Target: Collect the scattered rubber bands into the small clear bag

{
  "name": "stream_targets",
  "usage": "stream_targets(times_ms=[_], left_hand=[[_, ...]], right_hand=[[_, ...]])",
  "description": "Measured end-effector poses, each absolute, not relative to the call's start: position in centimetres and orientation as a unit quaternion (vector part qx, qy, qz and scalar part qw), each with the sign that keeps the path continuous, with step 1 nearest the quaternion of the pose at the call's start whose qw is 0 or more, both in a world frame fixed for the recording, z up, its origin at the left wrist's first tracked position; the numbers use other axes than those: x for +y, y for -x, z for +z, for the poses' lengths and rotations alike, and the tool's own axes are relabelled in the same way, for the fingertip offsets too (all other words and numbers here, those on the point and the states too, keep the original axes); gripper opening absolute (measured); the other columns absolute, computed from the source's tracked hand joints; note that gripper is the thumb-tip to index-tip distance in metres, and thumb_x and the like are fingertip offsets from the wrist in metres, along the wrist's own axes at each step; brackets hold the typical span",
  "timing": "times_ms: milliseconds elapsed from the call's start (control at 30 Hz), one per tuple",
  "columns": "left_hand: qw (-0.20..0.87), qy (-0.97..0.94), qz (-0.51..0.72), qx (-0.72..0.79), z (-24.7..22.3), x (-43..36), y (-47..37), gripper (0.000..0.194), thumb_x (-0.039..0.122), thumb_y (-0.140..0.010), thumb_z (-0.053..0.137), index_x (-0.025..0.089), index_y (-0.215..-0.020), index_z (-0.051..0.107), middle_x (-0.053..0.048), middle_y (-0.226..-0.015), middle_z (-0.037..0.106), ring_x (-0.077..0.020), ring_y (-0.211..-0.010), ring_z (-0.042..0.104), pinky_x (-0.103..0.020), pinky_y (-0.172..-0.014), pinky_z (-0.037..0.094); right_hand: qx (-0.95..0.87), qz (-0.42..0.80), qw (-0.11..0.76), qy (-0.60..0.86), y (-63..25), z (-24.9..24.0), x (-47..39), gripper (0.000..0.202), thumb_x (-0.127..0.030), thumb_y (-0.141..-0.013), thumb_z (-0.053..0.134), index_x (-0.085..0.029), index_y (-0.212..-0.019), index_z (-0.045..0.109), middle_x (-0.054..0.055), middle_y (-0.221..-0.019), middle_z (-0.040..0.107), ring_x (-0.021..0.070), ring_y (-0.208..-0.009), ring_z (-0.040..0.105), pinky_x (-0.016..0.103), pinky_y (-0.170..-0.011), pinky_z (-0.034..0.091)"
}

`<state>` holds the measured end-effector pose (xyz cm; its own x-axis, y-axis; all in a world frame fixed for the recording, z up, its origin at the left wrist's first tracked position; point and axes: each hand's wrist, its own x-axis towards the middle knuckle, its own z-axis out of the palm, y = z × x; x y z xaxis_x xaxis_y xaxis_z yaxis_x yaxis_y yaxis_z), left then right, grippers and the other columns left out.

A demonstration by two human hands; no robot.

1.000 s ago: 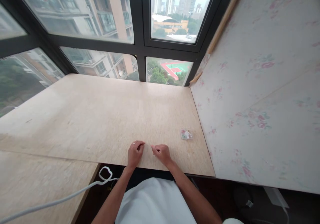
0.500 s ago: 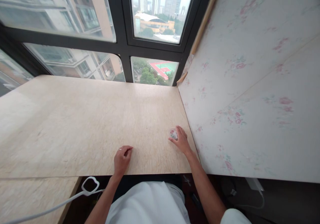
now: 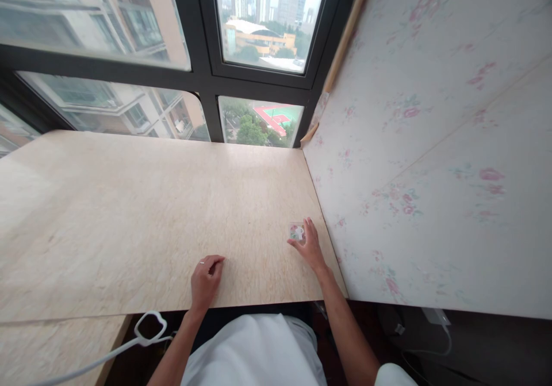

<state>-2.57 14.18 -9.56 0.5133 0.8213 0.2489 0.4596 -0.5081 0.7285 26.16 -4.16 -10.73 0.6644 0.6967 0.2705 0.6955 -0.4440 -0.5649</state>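
Observation:
A small clear square case (image 3: 296,232) with a pink, green and white pattern lies on the beige marble-like counter (image 3: 172,202), near the wall on the right. My right hand (image 3: 308,245) is at its right side, thumb and fingers spread around its near and far edges. Further left, my left hand (image 3: 207,279) rests on the counter near the front edge, fingers curled in with thumb and fingertips together. A ring shows on one of its fingers, and nothing is seen in it.
Dark-framed windows (image 3: 254,84) stand behind the counter. A wall with floral paper (image 3: 431,173) bounds it on the right. At the front left is a white looped holder (image 3: 150,328); a white cable (image 3: 448,340) hangs below at the right.
The view has shifted slightly, so the counter and both hands appear a little further left. My right hand stays at the case, and my left hand keeps its curled pose.

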Motion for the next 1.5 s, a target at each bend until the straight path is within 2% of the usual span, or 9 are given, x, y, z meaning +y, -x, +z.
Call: stream_targets(times_ms=[133,267,433,533,600,700,833,1267,1500], left_hand=[[0.307,-0.813,0.3,0.393,-9.6,14.2,2.5,0.018,0.028,-0.082,0.048,0.021,-0.081,0.064,-0.004,-0.086,0.067,-0.0189,-0.08,0.06,-0.03,-0.071,0.048],[0.322,-0.807,0.3,0.394,-9.6,14.2,2.5,0.019,0.028,-0.081,0.047,0.02,-0.081,0.065,-0.005,-0.085,0.067,-0.0193,-0.08,0.06,-0.031,-0.071,0.048],[0.358,-0.787,0.303,0.401,-9.5,14.1,2.7,0.016,0.025,-0.079,0.05,0.02,-0.08,0.065,-0.005,-0.086,0.067,-0.02,-0.081,0.06,-0.033,-0.074,0.047],[0.437,-0.745,0.301,0.403,-8.9,13.8,2.7,0.016,0.027,-0.079,0.054,0.019,-0.087,0.065,-0.006,-0.088,0.067,-0.0192,-0.078,0.061,-0.032,-0.072,0.048],[0.531,-0.688,0.309,0.387,-8.1,13.5,2.4,0.024,0.03,-0.078,0.059,0.019,-0.099,0.063,-0.007,-0.097,0.066,-0.0184,-0.079,0.061,-0.031,-0.07,0.049],[0.677,-0.556,0.351,0.33,-6.9,13.2,1.5,0.052,0.031,-0.075,0.067,0.02,-0.123,0.05,-0.012,-0.122,0.057,-0.0218,-0.099,0.06,-0.033,-0.08,0.051],[0.763,-0.425,0.396,0.284,-5.6,13.2,0.8,0.069,0.028,-0.075,0.07,0.023,-0.135,0.036,-0.014,-0.13,0.051,-0.0263,-0.114,0.054,-0.04,-0.092,0.047],[0.743,-0.441,0.414,0.286,-3.9,13.2,1.2,0.062,0.027,-0.07,0.075,0.023,-0.123,0.044,-0.01,-0.117,0.056,-0.026,-0.107,0.058,-0.034,-0.082,0.05],[0.755,-0.434,0.408,0.275,-2.4,12.5,1.1,0.058,0.026,-0.071,0.073,0.023,-0.121,0.044,-0.009,-0.114,0.057,-0.0242,-0.104,0.059,-0.034,-0.082,0.05]], right_hand=[[-0.42,0.029,0.334,0.844,-27.1,-10.3,-4.7,0.092,-0.055,-0.075,0.063,-0.017,-0.146,0.017,0.019,-0.146,0.029,0.0297,-0.135,0.027,0.049,-0.107,0.028],[-0.438,0.057,0.341,0.83,-27.5,-9.1,-4.2,0.085,-0.046,-0.071,0.069,-0.021,-0.142,0.029,0.014,-0.133,0.047,0.0267,-0.123,0.044,0.045,-0.103,0.036],[-0.459,0.072,0.386,0.797,-25.2,-7.4,-1.0,0.082,-0.049,-0.067,0.073,-0.021,-0.136,0.038,0.013,-0.126,0.051,0.0264,-0.118,0.048,0.045,-0.099,0.039],[-0.466,0.114,0.419,0.771,-22.0,-6.4,2.2,0.079,-0.052,-0.067,0.072,-0.021,-0.133,0.041,0.013,-0.123,0.054,0.0263,-0.113,0.051,0.043,-0.093,0.044],[-0.478,0.15,0.431,0.75,-19.5,-5.7,4.3,0.076,-0.053,-0.069,0.071,-0.021,-0.131,0.043,0.013,-0.122,0.055,0.0258,-0.111,0.053,0.042,-0.09,0.046],[-0.507,0.197,0.437,0.716,-15.9,-4.6,7.0,0.072,-0.053,-0.071,0.069,-0.02,-0.13,0.045,0.012,-0.12,0.056,0.0249,-0.109,0.054,0.038,-0.087,0.047],[-0.535,0.233,0.434,0.686,-13.4,-3.2,8.9,0.057,-0.053,-0.076,0.064,-0.018,-0.121,0.055,0.012,-0.114,0.059,0.0235,-0.103,0.057,0.033,-0.077,0.05],[-0.632,0.396,0.319,0.584,-14.7,3.3,8.5,0.039,-0.049,-0.089,0.047,-0.02,-0.109,0.064,0.002,-0.096,0.066,0.0151,-0.083,0.058,0.023,-0.066,0.046],[-0.682,0.391,0.244,0.567,-15.5,6.0,8.2,0.033,-0.041,-0.091,0.045,-0.019,-0.106,0.065,0.0,-0.087,0.066,0.0126,-0.075,0.055,0.022,-0.067,0.043]])
